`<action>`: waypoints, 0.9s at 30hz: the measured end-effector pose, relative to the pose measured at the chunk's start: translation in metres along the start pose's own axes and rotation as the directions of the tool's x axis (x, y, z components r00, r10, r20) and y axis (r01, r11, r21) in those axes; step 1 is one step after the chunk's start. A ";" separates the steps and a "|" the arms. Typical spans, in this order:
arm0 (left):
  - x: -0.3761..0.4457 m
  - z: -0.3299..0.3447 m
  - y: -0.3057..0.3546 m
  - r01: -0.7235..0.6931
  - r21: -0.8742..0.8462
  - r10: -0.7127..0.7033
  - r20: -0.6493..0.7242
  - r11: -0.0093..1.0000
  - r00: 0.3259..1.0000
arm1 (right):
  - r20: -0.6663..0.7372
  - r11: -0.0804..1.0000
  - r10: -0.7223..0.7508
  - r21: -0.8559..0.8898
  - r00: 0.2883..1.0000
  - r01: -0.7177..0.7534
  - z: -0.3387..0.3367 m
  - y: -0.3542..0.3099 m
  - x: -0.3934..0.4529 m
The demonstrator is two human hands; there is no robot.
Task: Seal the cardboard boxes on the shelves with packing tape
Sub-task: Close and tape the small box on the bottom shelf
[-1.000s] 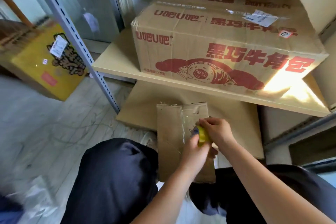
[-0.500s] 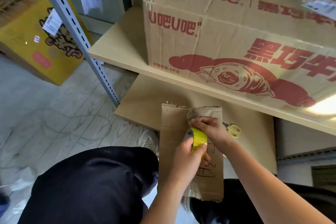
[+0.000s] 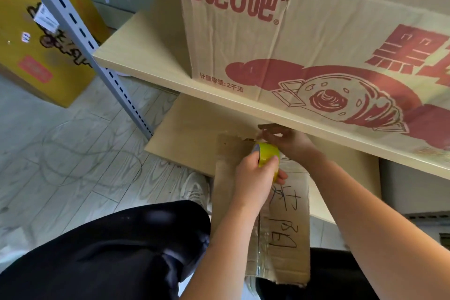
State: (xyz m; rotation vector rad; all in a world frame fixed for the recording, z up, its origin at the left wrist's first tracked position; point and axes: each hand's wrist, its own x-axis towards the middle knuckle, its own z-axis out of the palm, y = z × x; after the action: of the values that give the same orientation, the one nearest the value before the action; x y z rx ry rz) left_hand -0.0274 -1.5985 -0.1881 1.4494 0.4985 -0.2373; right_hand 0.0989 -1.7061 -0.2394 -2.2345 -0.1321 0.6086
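Pale wood-grain floor, grey slotted upright, beige shelf board.

Small brown cardboard box, narrow and long, lying between the knees with its far end under the shelf edge; ragged torn flap at that end, black handwriting and shiny clear tape along the top. Yellow tape roll resting on it near the torn end

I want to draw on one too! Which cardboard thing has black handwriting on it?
The flat brown cardboard piece under the hands. It carries black handwritten marks, while the big brown box on the shelf has red print and the yellow box has cartoon print.
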 end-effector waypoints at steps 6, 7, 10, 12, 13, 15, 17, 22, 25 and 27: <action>0.000 0.001 0.008 0.148 -0.085 -0.144 0.051 0.985 0.988 | 0.179 0.913 0.173 -0.399 0.969 -0.089 -0.007 -0.014 0.008; 0.000 0.000 0.009 0.162 -0.095 -0.157 0.053 0.982 0.986 | 0.174 0.909 0.177 -0.407 0.969 -0.093 -0.006 -0.015 0.007; -0.001 -0.001 0.010 0.184 -0.077 -0.181 0.053 0.980 0.982 | 0.020 0.874 0.085 -0.481 0.996 -0.065 -0.004 -0.013 -0.001; -0.003 -0.002 0.011 0.190 -0.062 -0.187 0.056 0.980 0.981 | -0.018 0.803 -0.115 -0.590 0.993 0.082 0.000 -0.009 -0.009; -0.003 -0.002 0.011 0.189 -0.058 -0.186 0.057 0.980 0.981 | 0.006 0.720 -0.255 -0.667 0.967 0.194 0.002 -0.008 -0.013; -0.003 -0.002 0.011 0.186 -0.055 -0.183 0.057 0.981 0.981 | 0.076 0.540 -0.544 -0.730 0.836 0.418 0.003 0.000 -0.017; -0.003 -0.002 0.011 0.182 -0.050 -0.178 0.063 0.982 0.982 | 0.157 0.451 -0.651 -0.706 0.742 0.546 0.000 0.011 -0.013; 0.001 -0.003 0.009 0.151 -0.007 -0.150 0.100 0.988 0.984 | 0.238 0.831 -0.215 -0.465 0.947 0.306 -0.010 -0.001 -0.004; 0.002 0.000 0.001 0.125 0.000 -0.124 0.138 0.992 0.983 | 0.295 0.947 -0.028 -0.298 0.955 0.120 -0.015 -0.017 0.001; 0.005 -0.002 -0.001 0.108 -0.014 -0.106 0.107 0.994 0.989 | 0.321 0.888 -0.092 -0.403 0.943 0.224 -0.009 -0.018 0.004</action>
State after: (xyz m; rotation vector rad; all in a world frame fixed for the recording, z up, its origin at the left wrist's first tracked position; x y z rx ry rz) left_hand -0.0240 -1.5959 -0.1916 1.3848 0.4914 -0.3918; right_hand 0.1086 -1.6983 -0.2229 -2.5079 -0.6579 0.8870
